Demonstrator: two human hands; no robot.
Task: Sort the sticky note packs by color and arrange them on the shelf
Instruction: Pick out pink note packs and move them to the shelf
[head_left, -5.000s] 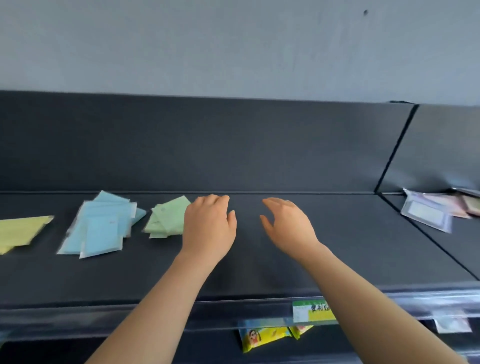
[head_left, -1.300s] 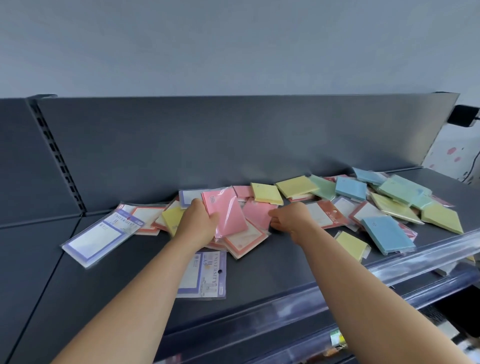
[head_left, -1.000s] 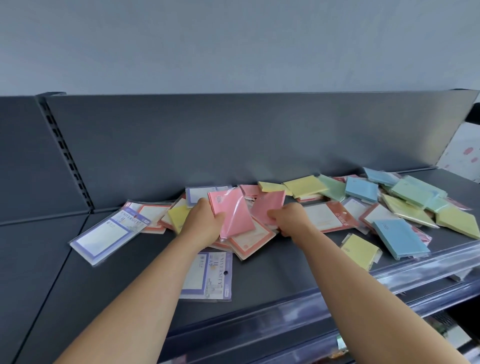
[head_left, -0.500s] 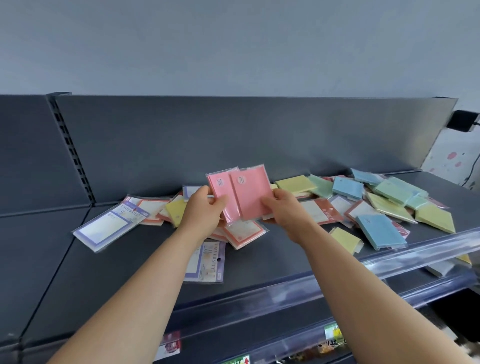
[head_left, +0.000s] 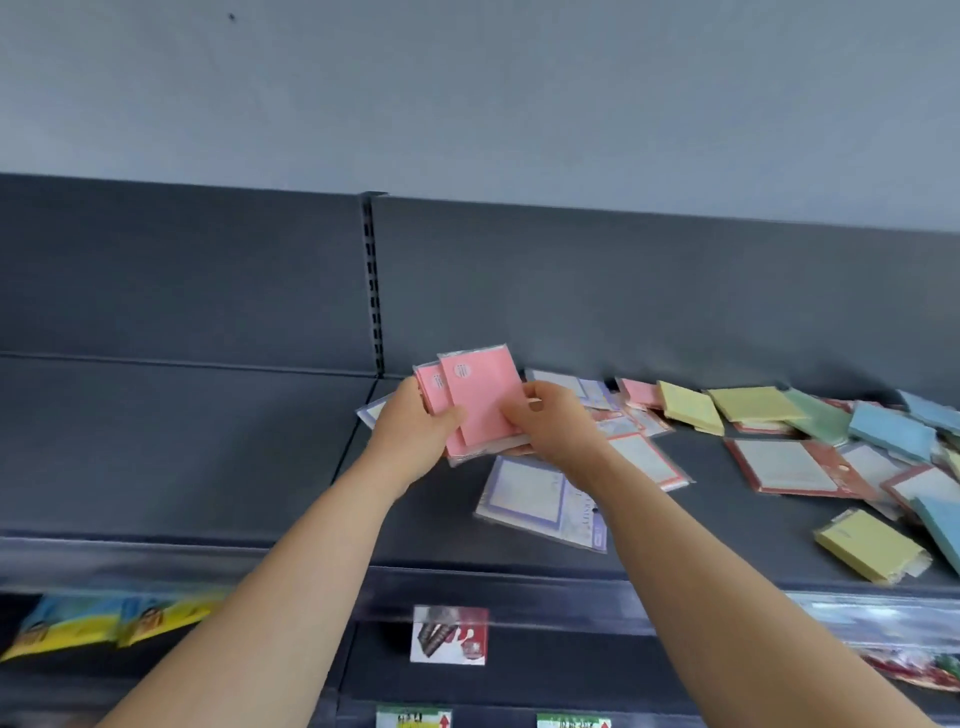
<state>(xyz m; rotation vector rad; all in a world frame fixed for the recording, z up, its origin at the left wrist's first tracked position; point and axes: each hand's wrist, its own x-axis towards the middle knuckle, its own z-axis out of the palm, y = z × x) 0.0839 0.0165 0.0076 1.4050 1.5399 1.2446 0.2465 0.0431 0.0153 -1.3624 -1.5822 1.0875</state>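
pink packs (head_left: 483, 397), yellow pads (head_left: 688, 408), dark grey shelf (head_left: 182, 441).

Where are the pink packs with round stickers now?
In the head view, centre, the pink packs are held between left hand and right hand, above the shelf.

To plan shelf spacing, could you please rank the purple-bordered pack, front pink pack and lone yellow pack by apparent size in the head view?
Largest: purple-bordered pack, partly behind the right forearm.
Then front pink pack and lone yellow pack look alike; the pink one is held nearer, so unranked.
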